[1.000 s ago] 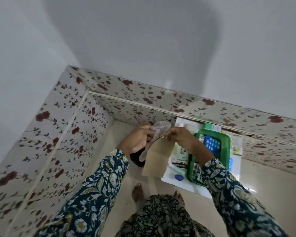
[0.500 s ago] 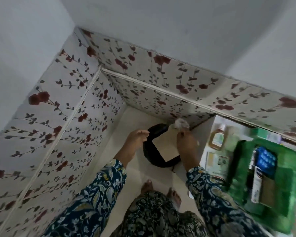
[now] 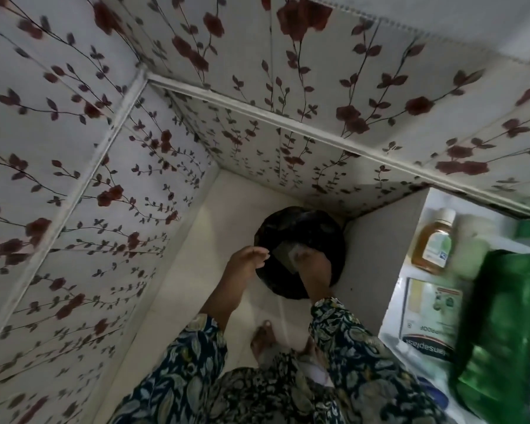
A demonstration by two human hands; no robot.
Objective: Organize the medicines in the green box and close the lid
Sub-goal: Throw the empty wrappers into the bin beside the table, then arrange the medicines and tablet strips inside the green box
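The green box (image 3: 502,319) is a blurred shape at the right edge, standing on a white surface (image 3: 395,304). Its contents and lid cannot be made out. Both hands are away from it, down at a black bin (image 3: 303,224) on the floor in the corner. My left hand (image 3: 248,261) pinches the bin's near rim. My right hand (image 3: 314,270) reaches into the bin, closed on a flat piece of cardboard (image 3: 283,254) with a crumpled wrapper against it.
An amber bottle (image 3: 435,243) with a white cap and a flat plaster box (image 3: 429,319) lie on the white surface left of the green box. Flowered wall panels (image 3: 104,179) close the corner on two sides. My bare feet (image 3: 265,336) stand on the pale floor.
The view has swung left and down to the bin. My right hand has lowered the cardboard and wrapper from above the bin into it. My left hand has taken hold of the rim.
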